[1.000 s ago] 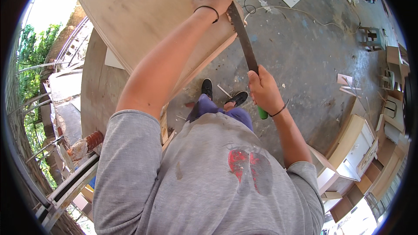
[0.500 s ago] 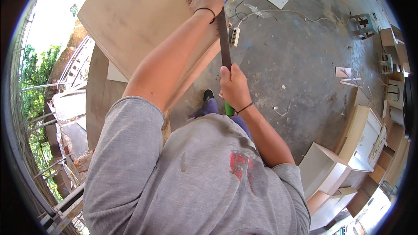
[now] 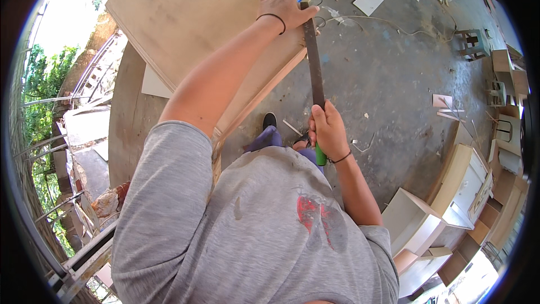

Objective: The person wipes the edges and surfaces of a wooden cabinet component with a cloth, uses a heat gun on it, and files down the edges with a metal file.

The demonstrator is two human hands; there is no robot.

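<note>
Our left hand [image 3: 280, 8] spreads its fingers over a tan wooden board [image 3: 185, 19]; our right hand [image 3: 331, 132] clasps a long, green-handled, dark metal tool [image 3: 314, 67].

Blade [image 3: 314, 59] looks matt metal; panel [image 3: 185, 17], smooth wood.

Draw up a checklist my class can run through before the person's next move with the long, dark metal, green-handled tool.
1. Right hand closed around the tool's green handle: ok.
2. Left hand laid palm down, fingers spread, on the broad, flat, light-brown wooden panel: ok.
3. Left thumb well clear of the long, straight, dark metal blade: not ok; it is right at the far end.
4. Floor beside the black shoe with a pale sole edge free of scraps: not ok; a thin, pale strip lies there.
5. Panel firmly fixed underneath: cannot tell; hidden.
</note>
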